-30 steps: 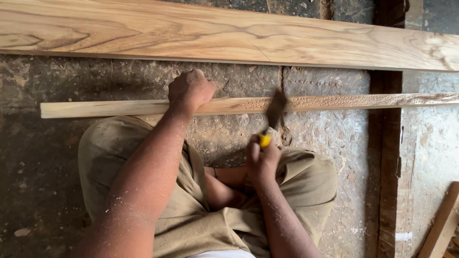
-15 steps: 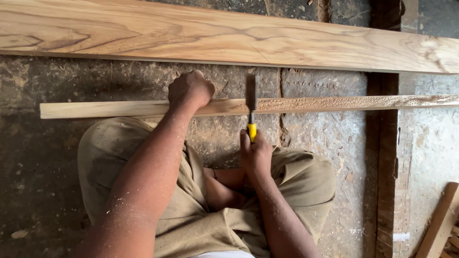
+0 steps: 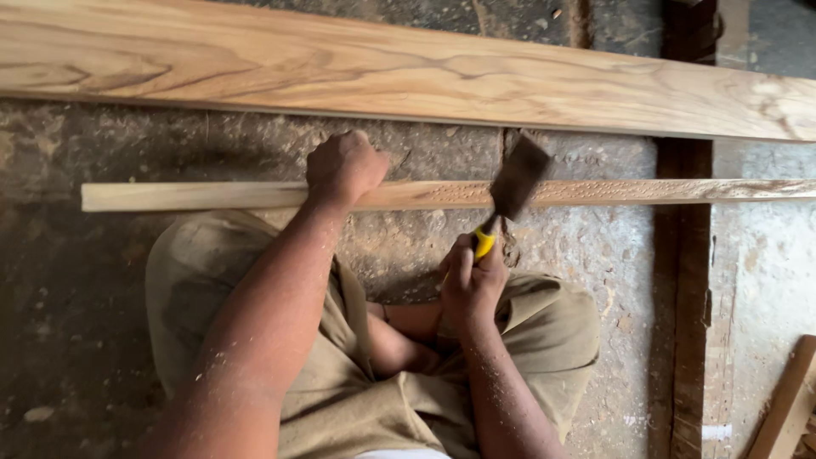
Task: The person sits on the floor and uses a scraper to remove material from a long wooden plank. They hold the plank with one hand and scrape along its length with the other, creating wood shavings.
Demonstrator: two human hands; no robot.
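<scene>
A thin wooden strip (image 3: pixel 204 196) lies across the concrete floor in front of my crossed legs. My left hand (image 3: pixel 342 167) is closed in a fist on the strip near its middle, pressing it down. My right hand (image 3: pixel 470 280) grips a tool by its yellow handle; the tool (image 3: pixel 515 180) has a broad dark head, blurred, raised and tilted to the right over the strip. To the right of the tool the strip's surface looks rough and chipped.
A wide pale plank (image 3: pixel 408 72) with dark grain lies across the floor beyond the strip. A dark wooden post (image 3: pixel 684 280) runs down the right side. Another piece of wood (image 3: pixel 786 408) shows at the bottom right corner. Sawdust covers my arms.
The tool head stood straight on the strip half a second ago; now it is lifted and tilted right, as it was a second ago. My left hand has kept its grip.
</scene>
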